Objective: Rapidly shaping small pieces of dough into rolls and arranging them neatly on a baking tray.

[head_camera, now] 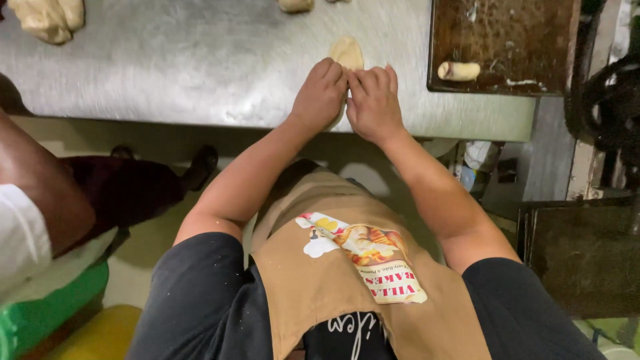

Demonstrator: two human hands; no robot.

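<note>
Both hands are at the near edge of a steel table [167,67], side by side and touching each other along the index fingers. The left hand [321,93] lies palm down with its fingers together and curled a little, and the right hand [373,100] lies the same way just beside it, at 3 o'clock from the left one. Under them is a flat piece of pale dough [347,52]; only its far end shows, at 12 o'clock from the fingertips, and the rest is hidden under the palms, so how far it reaches toward the table edge I cannot tell. The fingers press on the dough from above and do not clamp around it. At 2 o'clock from the hands a dark, stained baking tray [520,27] rests on the table, and on it lies one small rolled dough piece [459,71] with a darker end. At 11 o'clock from the hands, at the far edge of the view, there is another small dough lump [296,5], partly cut off by the frame. Well apart, at 10 o'clock in the corner, sits a bigger mass of dough [48,19]. The person wears a tan apron [313,267] with a printed picture over dark clothes. At 8 o'clock from the hands another person's arm [37,180] with a white sleeve comes into view.
</note>
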